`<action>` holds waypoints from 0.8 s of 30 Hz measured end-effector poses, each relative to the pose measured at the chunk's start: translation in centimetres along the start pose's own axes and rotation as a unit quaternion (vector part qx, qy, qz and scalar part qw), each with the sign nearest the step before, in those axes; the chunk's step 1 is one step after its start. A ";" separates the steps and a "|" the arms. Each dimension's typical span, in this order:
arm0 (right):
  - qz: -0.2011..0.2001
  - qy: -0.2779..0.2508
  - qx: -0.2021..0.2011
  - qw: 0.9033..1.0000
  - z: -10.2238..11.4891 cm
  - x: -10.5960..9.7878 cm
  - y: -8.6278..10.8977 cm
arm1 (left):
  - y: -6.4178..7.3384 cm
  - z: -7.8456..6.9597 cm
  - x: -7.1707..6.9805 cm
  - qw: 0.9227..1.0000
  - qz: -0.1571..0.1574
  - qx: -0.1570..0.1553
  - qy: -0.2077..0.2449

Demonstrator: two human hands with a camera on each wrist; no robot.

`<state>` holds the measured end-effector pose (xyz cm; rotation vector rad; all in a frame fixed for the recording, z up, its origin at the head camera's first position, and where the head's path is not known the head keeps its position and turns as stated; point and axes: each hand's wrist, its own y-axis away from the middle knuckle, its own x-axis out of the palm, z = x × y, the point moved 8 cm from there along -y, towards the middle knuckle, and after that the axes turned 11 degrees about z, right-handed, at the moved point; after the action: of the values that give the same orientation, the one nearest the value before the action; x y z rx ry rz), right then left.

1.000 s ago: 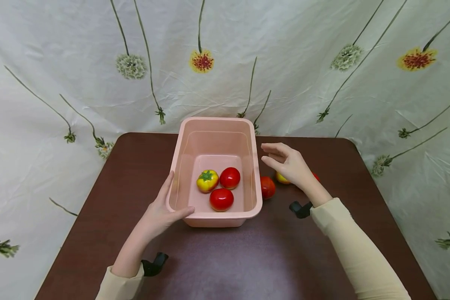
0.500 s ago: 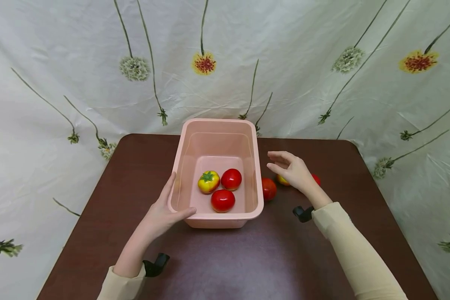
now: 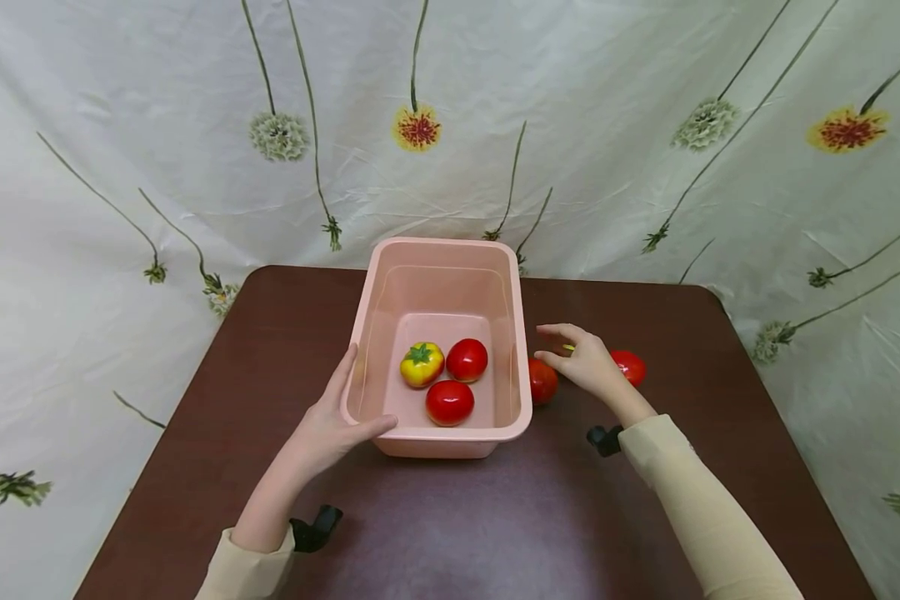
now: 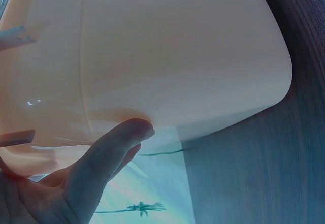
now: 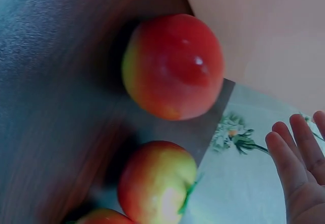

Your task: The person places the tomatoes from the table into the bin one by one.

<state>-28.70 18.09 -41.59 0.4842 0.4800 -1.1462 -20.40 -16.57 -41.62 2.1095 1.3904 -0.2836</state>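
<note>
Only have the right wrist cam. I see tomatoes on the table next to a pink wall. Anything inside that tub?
Observer: Yes, three. The pink tub holds a yellow tomato, a back red tomato and a front red tomato.
Operator: Where's the left hand?
Observer: The left hand is at the tub's near left corner, thumb on the front wall, fingers along the left wall.
Operator: How do the ones outside sit around the right hand?
Observer: The right hand is over the yellowish tomato. The inner red tomato lies beside the tub's right wall, and the outer red tomato is on the hand's far side.
</note>
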 end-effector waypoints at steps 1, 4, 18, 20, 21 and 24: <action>0.001 0.003 -0.001 1.000 -0.1 0.2 0.0 | 0.0 0.0 0.0 1.000 0.000 0.000 0.001; 0.004 0.007 0.005 1.000 -0.6 0.7 0.0 | 0.0 -0.1 0.0 1.000 0.003 -0.002 0.001; 0.041 0.031 0.054 0.997 -2.5 2.5 -0.6 | -0.1 -0.1 0.1 1.000 0.000 -0.008 0.003; 0.042 0.033 0.057 0.997 -2.6 2.6 -0.7 | -0.1 0.0 0.1 1.000 0.000 -0.010 0.005; 0.043 0.034 0.056 0.997 -2.6 2.7 -0.7 | 0.0 0.0 0.1 1.000 0.000 -0.010 0.007; 0.048 0.038 0.051 0.997 -2.7 2.8 -0.7 | 0.0 0.0 0.1 1.000 0.001 -0.014 0.010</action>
<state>-28.68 17.35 -45.46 0.6354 0.4605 -1.0655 -20.34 -16.52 -41.71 2.0964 1.3968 -0.2424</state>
